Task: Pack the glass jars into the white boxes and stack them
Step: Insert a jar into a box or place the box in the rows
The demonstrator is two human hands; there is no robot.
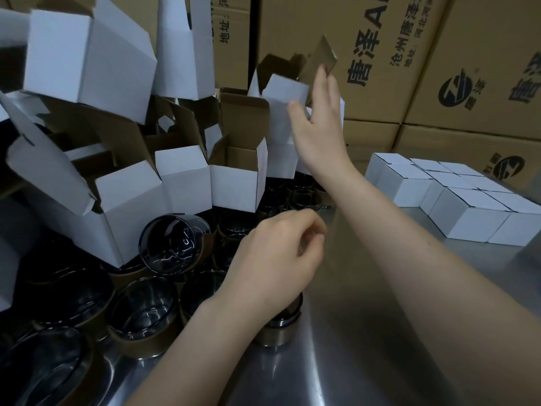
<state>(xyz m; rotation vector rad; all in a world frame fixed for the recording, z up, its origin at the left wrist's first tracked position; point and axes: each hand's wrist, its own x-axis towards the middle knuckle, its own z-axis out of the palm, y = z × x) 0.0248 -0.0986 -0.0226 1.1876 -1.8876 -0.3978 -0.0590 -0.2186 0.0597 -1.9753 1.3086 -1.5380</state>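
Right hand (pixel 317 124) reaches up, straight fingers against an open white box (pixel 282 118); left hand (pixel 278 259), curled and holding nothing, hovers just above a glass jar (pixel 279 331)

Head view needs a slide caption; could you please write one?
Right hand touches an open white box; left hand curls above a glass jar.

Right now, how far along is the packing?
Done: closed white boxes sit grouped on the right. In hand: the right hand touches an open box; the left hand hovers over a glass jar. Left: many unpacked jars and open boxes.
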